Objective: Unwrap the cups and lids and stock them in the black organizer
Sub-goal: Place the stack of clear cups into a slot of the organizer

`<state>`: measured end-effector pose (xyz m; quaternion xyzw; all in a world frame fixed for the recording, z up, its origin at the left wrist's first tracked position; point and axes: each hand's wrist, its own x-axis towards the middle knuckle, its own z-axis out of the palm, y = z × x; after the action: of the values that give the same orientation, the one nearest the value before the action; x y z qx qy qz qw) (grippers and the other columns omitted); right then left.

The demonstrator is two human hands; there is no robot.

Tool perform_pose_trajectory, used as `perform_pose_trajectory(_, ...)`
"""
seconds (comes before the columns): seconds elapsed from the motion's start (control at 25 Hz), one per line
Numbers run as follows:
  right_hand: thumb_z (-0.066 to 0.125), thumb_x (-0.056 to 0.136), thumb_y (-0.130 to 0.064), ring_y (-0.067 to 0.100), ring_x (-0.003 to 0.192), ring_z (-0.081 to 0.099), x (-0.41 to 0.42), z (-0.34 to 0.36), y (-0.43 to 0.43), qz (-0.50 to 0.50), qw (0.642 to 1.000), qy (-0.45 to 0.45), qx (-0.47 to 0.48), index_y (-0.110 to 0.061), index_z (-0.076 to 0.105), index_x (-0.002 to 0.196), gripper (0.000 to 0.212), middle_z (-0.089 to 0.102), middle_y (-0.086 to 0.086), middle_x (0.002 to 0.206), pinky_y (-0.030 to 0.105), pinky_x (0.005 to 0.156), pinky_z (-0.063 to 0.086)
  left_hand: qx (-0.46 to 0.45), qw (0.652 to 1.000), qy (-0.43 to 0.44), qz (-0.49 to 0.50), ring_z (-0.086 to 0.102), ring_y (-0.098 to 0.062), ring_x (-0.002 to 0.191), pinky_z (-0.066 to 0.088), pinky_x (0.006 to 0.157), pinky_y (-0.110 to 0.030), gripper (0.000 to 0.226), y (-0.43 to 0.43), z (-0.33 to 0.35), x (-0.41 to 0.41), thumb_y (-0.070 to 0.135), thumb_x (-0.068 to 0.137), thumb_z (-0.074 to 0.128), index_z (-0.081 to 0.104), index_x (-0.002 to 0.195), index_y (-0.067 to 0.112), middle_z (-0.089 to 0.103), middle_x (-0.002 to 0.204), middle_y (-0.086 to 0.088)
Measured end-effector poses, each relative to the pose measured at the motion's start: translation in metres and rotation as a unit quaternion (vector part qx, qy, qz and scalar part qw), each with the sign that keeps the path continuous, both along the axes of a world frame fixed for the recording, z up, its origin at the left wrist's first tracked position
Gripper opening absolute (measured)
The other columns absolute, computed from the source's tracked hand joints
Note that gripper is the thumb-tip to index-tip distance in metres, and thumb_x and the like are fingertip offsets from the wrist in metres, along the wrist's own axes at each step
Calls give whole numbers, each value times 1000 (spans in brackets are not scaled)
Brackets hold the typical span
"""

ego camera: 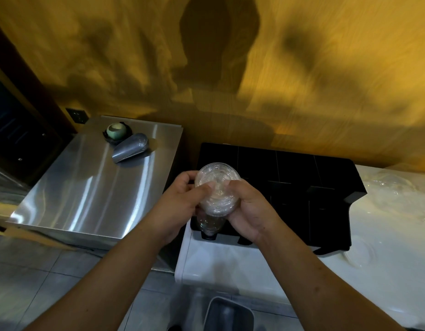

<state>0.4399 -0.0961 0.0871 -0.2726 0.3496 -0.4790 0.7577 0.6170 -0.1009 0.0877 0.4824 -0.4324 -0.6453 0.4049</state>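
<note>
Two hands in view. Left hand (176,206) and right hand (250,211) both closed around one stack of clear lids (217,187), held above the front-left corner of one black organizer (326,187) on the white counter (385,283). Individual lids too blurred to count. Organizer divided into several compartments; contents too dark to make out. One metal scoop (130,151) and one green round object (114,130) resting on the steel surface (75,187). More clear plastic items (397,194) at right, number unclear.
</note>
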Motion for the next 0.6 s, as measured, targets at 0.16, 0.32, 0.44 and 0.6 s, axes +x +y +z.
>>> perform_pose_trajectory(0.16,70,86,-15,36,111,74,-9,-8,-7,-8,988,152,18,-3,62,133,49,74,23,123,49,94,61,3,999,-38,27,79,-25,96,64,76,-36,56,-4,-10,4,39,72,85,62,121,29,79,109,-8)
perform_pose_trajectory(0.32,78,87,-16,25,102,77,-11,-23,-1,-17,951,309,-3,-14,60,131,48,74,14,120,47,91,64,2,994,-100,51,78,-22,97,65,86,-47,58,8,-34,6,46,65,87,61,116,37,76,114,-6)
perform_pose_trajectory(0.44,78,90,-21,10,97,76,-16,-31,1,9,916,397,-48,-24,57,137,51,75,2,116,29,82,64,-24,989,-142,43,77,-9,94,64,71,-25,59,11,-40,5,56,61,86,59,113,50,74,113,6)
perform_pose_trajectory(0.6,77,89,-30,-3,91,71,-15,-35,4,22,870,485,-83,-34,50,139,57,69,-9,112,14,67,57,-47,983,-174,37,73,0,95,60,68,-15,50,11,-51,3,31,83,86,57,122,43,71,118,8)
